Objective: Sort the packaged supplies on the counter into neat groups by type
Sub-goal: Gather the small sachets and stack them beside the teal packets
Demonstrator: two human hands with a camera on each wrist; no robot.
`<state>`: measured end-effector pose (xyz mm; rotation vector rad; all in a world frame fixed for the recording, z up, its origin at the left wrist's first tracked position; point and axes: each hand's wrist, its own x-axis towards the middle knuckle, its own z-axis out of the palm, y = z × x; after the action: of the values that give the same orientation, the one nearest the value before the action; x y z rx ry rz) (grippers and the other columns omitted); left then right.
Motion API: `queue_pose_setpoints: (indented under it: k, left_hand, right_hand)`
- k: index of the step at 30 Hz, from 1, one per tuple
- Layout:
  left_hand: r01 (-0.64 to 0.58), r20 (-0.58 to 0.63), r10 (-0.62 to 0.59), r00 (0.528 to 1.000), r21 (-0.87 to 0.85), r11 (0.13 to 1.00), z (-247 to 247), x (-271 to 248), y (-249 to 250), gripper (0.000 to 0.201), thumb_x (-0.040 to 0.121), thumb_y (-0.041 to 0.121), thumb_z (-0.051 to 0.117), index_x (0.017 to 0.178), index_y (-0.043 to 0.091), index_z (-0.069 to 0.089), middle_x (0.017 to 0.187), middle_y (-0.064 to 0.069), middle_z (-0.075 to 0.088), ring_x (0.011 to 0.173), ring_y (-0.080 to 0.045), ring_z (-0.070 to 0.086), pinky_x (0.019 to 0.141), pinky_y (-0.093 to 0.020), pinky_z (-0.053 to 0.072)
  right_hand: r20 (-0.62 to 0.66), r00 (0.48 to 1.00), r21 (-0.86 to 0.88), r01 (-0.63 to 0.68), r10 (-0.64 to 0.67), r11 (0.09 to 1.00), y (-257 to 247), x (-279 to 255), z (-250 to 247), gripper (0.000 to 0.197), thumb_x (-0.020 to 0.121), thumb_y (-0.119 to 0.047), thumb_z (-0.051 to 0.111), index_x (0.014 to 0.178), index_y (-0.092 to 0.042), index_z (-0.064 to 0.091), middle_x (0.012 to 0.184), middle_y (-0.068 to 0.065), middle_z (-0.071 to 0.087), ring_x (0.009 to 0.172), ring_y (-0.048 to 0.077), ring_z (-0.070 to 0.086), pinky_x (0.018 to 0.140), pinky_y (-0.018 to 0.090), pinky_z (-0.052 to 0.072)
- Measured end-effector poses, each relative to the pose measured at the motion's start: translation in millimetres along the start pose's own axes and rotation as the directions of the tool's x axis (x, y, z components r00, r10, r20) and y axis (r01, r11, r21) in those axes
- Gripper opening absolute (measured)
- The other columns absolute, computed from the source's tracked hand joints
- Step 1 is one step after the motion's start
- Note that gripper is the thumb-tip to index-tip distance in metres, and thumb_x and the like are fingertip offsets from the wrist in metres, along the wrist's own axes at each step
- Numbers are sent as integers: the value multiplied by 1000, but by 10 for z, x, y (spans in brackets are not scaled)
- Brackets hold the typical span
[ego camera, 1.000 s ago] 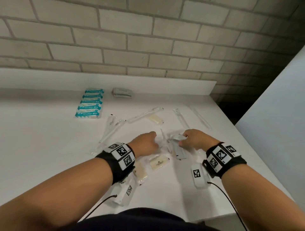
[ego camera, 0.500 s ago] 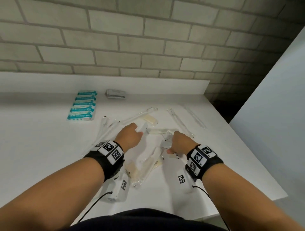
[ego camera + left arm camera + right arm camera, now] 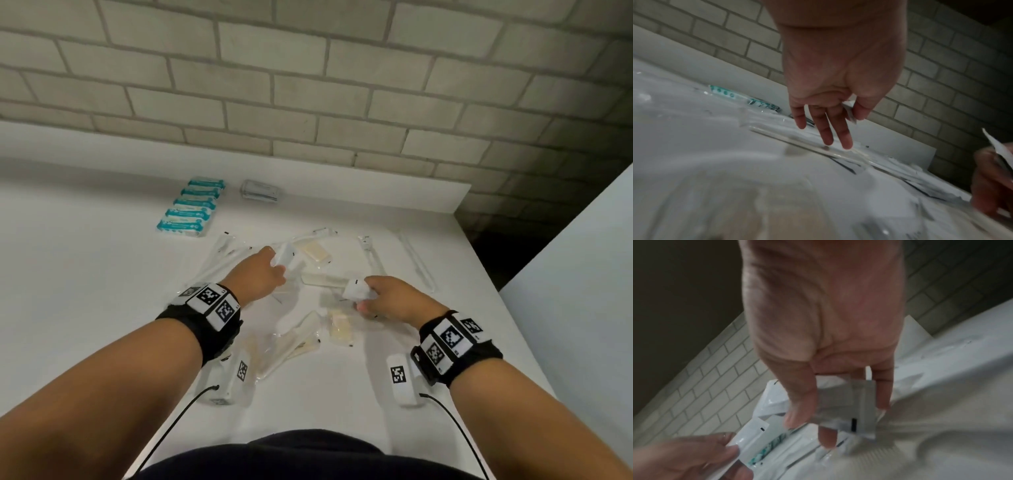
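The left hand pinches a small white packet between thumb and forefinger, while its other fingers stretch straight down toward the tabletop. The right hand grips a second small white packet; in the right wrist view the thumb lies over its folded wrapper and the other fingers are behind it. Between the two hands, a little beyond them, lies a cream bar in clear wrap, and nearer to the person than the hands there are more clear packets, loosely overlapping. Long clear sleeves lie just left of the left hand, and two more lie beyond the right hand. Far beyond the left hand, near the low white back edge, a row of teal-banded packs stands in order, with a small grey stack beside it.
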<state>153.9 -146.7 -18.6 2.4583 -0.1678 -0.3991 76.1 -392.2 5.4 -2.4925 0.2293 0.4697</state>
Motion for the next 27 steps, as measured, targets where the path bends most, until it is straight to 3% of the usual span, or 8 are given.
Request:
queue_pose_setpoints:
  k: [3,6,10,15,19,22,24,27]
  left_hand:
    - [63,-132,-79,988,-120,991,-27,-25,-2,23,95,22,46,111,6,45,107,-15,69,97,-31,61,73,-34,43]
    - [90,-137,-95,986,-36,995,-48,-56,6,35,97,22,44,128,7,44,123,-14,62,108,-31,57,83,-32,41]
    - [104,-59,-99,993,89,991,37,-60,93,34,96,18,45,128,9,48,127,-13,58,114,-29,54,83,-26,35]
    - [144,-19,-144,989,252,957,138,18,179,54,88,46,55,127,9,49,128,-12,56,116,-30,54,95,-35,45]
    - [133,20,-157,987,436,890,150,73,333,63,82,57,59,125,11,53,124,-9,58,113,-29,57,89,-34,47]
    - [82,70,-130,989,470,879,186,114,480,48,86,35,62,125,8,53,123,-8,59,112,-28,58,88,-33,50]
    - [97,99,-161,982,469,878,213,136,570,48,85,25,65,127,5,52,120,-9,61,109,-27,61,79,-30,50]
    - [129,172,-219,960,421,898,238,141,668,52,86,25,68,128,2,50,123,-11,61,111,-27,60,81,-31,48]
  right_hand:
    - [-114,992,13,58,-56,998,20,103,-108,17,92,-22,58,105,-10,57,100,3,62,84,16,59,59,21,43]
    - [-64,995,-152,69,-80,986,-35,232,-126,14,93,-27,56,102,-18,51,96,-1,56,78,11,53,58,22,38]
    - [5,993,-389,110,-117,915,-104,459,-6,31,88,-20,58,117,-13,53,114,7,61,98,24,58,72,28,40]
    - [-58,994,-391,60,-90,918,-113,673,-151,31,88,-25,57,114,-12,50,107,4,60,90,22,59,76,31,48]
    - [-181,971,-354,85,-157,932,-64,706,-315,50,89,-49,54,122,-12,49,112,7,62,95,25,61,82,36,52]
    - [32,981,-340,189,-189,921,-48,640,-275,53,87,-34,65,134,-18,46,127,4,58,106,22,59,85,30,50]
    - [154,975,-372,210,-163,904,-29,642,-172,53,84,-22,69,132,-20,47,122,4,60,100,21,60,81,31,52]
    - [132,979,-464,200,-155,863,-50,693,-59,51,84,-19,67,130,-14,46,117,9,58,99,25,60,79,33,50]
